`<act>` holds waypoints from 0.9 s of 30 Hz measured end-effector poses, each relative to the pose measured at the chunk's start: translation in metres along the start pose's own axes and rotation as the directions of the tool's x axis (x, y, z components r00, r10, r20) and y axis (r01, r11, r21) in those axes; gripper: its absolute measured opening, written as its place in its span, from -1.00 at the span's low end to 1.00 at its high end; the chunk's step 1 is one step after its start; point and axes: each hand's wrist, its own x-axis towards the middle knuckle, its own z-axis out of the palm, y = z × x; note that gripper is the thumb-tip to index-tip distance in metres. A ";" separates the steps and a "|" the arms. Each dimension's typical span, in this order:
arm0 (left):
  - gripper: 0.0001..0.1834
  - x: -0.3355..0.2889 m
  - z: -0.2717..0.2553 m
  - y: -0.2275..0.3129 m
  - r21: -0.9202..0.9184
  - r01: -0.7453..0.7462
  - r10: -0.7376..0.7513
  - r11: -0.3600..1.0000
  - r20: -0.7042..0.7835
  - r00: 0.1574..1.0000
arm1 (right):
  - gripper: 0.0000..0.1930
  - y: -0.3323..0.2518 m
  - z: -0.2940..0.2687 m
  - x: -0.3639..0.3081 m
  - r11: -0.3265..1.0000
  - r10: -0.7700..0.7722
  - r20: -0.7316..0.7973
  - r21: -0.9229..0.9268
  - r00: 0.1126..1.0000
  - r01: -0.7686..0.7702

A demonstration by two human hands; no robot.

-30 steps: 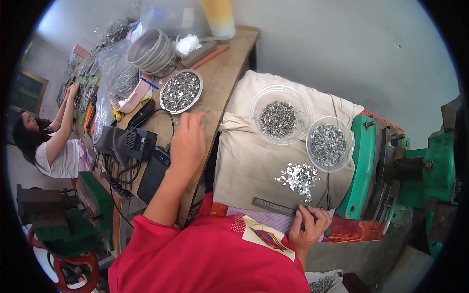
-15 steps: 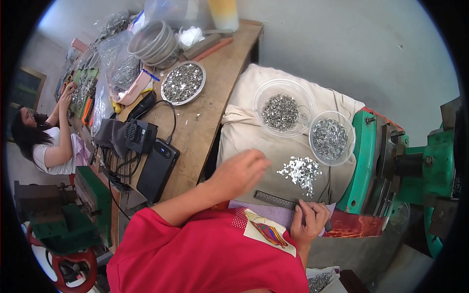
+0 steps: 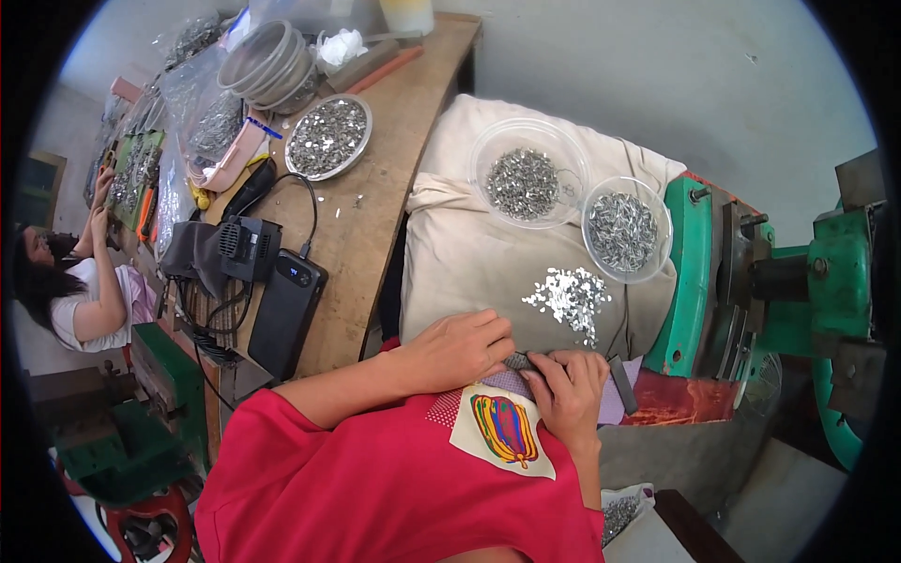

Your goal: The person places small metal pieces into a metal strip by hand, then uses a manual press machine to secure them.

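My left hand (image 3: 464, 350) is closed, its fingertips at the left end of a dark grey ridged strip (image 3: 518, 360). My right hand (image 3: 569, 387) has its fingers curled over the strip's other end, hiding most of it. Under my hands lies a lilac cloth (image 3: 610, 405) at the near edge of a beige cloth-covered surface (image 3: 460, 267). A short dark bar (image 3: 622, 385) rests beside my right hand. Just beyond my hands is a loose pile of small shiny metal flakes (image 3: 571, 298).
Two clear plastic bowls of small metal pieces, a larger bowl (image 3: 530, 223) and a smaller bowl (image 3: 668, 230), stand behind the pile. A green machine (image 3: 690, 281) is at right. The wooden table (image 3: 394, 122) at left holds a black power bank (image 3: 287, 314). Another person (image 3: 99, 281) works far left.
My left hand has come down and right to the ridged strip, which was lying on the cloth. My right hand has shifted left, and its fingers are now on the strip too.
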 end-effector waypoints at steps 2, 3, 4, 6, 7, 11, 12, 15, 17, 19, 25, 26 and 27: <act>-0.75 0.002 0.005 0.003 -0.008 -0.017 0.017 1.000 0.003 1.000 | -0.75 0.002 -0.005 -0.003 1.000 0.020 0.005 -0.004 1.000 -0.020; -0.76 0.005 0.006 0.004 -0.015 -0.032 0.031 0.999 -0.004 0.999 | -0.74 0.003 -0.008 -0.004 1.000 0.031 0.006 -0.002 0.999 -0.031; -0.77 0.007 0.008 0.005 -0.023 -0.047 0.046 0.999 -0.011 0.999 | -0.74 0.005 -0.010 -0.004 0.999 0.046 0.010 -0.011 0.999 -0.046; -0.75 0.011 0.012 0.007 -0.019 -0.073 0.073 0.997 0.015 0.997 | -0.75 0.008 -0.017 0.000 0.998 0.061 -0.029 -0.003 0.998 -0.061; -0.73 0.013 0.013 0.007 0.003 -0.088 0.088 0.996 0.037 0.995 | -0.75 0.008 -0.020 0.003 0.998 0.063 -0.053 -0.007 0.997 -0.064; -0.78 0.018 0.002 0.006 -0.079 -0.106 0.106 0.991 0.003 0.994 | -0.75 0.014 -0.018 0.017 0.997 0.064 -0.147 -0.033 0.987 -0.070; -0.79 0.017 -0.003 0.002 -0.065 -0.066 0.062 0.996 -0.049 0.997 | -0.75 0.015 -0.017 0.021 0.996 0.070 -0.149 -0.037 0.986 -0.076; -0.82 0.010 -0.024 -0.009 -0.002 0.036 -0.036 0.999 -0.145 0.989 | -0.69 0.015 -0.010 0.033 0.996 0.073 -0.150 -0.042 0.986 -0.081; -0.84 0.002 -0.039 -0.013 0.090 0.143 -0.117 0.986 -0.245 0.962 | -0.59 0.012 -0.005 0.044 0.995 0.065 -0.105 -0.069 0.992 -0.072; -0.81 -0.005 -0.052 -0.019 0.194 0.244 -0.161 0.950 -0.367 0.916 | -0.56 0.010 -0.003 0.051 0.997 0.048 -0.084 -0.060 0.995 -0.053; -0.56 -0.034 -0.076 -0.044 0.432 0.605 -0.385 0.669 -0.495 0.779 | -0.52 0.014 0.005 0.057 0.996 0.029 -0.057 -0.079 0.998 -0.034; -0.56 -0.037 -0.077 -0.048 0.436 0.612 -0.386 0.660 -0.502 0.774 | -0.52 0.016 0.006 0.057 0.997 0.018 -0.058 -0.072 0.998 -0.022; -0.55 -0.040 -0.077 -0.052 0.478 0.639 -0.431 0.602 -0.479 0.765 | -0.54 0.018 0.007 0.056 0.997 0.022 -0.068 -0.066 0.997 -0.026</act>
